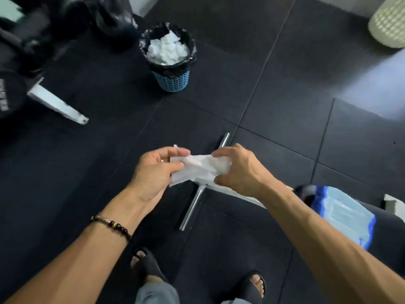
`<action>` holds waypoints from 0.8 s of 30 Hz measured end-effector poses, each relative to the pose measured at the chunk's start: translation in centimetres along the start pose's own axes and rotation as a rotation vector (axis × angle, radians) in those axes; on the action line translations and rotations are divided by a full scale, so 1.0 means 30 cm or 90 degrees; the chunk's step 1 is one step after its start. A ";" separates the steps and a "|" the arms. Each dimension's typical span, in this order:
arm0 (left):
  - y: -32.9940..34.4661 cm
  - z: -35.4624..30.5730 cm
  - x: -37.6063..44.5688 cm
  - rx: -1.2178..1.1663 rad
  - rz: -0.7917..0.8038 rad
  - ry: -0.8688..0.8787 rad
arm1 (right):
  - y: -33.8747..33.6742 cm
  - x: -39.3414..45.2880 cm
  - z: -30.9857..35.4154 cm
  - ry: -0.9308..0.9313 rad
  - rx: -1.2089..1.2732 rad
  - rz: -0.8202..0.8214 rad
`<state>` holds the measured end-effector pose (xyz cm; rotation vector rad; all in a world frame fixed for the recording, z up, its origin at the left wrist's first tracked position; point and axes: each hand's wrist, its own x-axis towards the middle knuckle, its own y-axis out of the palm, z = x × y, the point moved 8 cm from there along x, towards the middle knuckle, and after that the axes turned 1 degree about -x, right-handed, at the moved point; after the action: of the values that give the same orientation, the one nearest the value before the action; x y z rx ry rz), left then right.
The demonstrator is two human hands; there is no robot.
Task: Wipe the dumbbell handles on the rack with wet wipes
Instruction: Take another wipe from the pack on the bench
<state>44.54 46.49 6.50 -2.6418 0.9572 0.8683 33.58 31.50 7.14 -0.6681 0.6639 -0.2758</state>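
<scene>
A white wet wipe (198,166) is stretched between both hands above the dark floor. My left hand (156,171) pinches its left end between thumb and fingers. My right hand (237,170) grips the right end with curled fingers. The dumbbell rack (59,104) with its white leg and black dumbbells (13,93) lies at the upper left, blurred; no handle shows clearly. A pack of wet wipes (344,213), pale blue with a blue edge, lies at the right on a dark surface.
A blue bin (173,81) with a black liner, full of used white wipes, stands on the floor ahead. A bench foot with a chrome bar (197,198) lies under my hands. A white woven basket (388,25) stands at the far right. My sandalled feet are below.
</scene>
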 end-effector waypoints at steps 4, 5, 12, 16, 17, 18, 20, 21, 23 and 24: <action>-0.312 -0.102 0.043 0.169 0.021 0.020 | 0.071 0.134 0.303 -0.045 -0.019 -0.026; -0.376 -0.124 0.050 0.246 0.042 0.022 | 0.091 0.164 0.380 -0.052 -0.009 -0.005; -0.820 -0.309 0.071 0.465 -0.111 0.164 | 0.208 0.340 0.799 -0.064 0.105 -0.043; -1.035 -0.290 0.118 0.295 -0.169 0.064 | 0.298 0.447 0.971 -0.092 0.094 -0.094; -1.083 -0.280 0.128 0.284 -0.202 0.043 | 0.314 0.471 1.011 -0.092 0.106 -0.108; -1.117 -0.274 0.136 0.284 -0.228 0.023 | 0.328 0.494 1.049 -0.102 0.125 -0.123; -1.159 -0.258 0.170 0.165 -0.237 -0.012 | 0.376 0.539 1.146 -0.155 0.163 -0.091; -1.159 -0.253 0.193 0.045 -0.214 -0.042 | 0.414 0.556 1.197 -0.185 0.161 -0.035; -1.161 -0.269 0.240 -0.170 -0.155 -0.089 | 0.482 0.596 1.279 -0.227 0.110 0.079; -1.179 -0.291 0.269 -0.218 -0.145 -0.092 | 0.503 0.624 1.308 -0.244 0.090 0.123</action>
<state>76.09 66.32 8.39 -2.8393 0.4962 1.2363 73.67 53.63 11.58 -0.4979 0.3339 -0.0120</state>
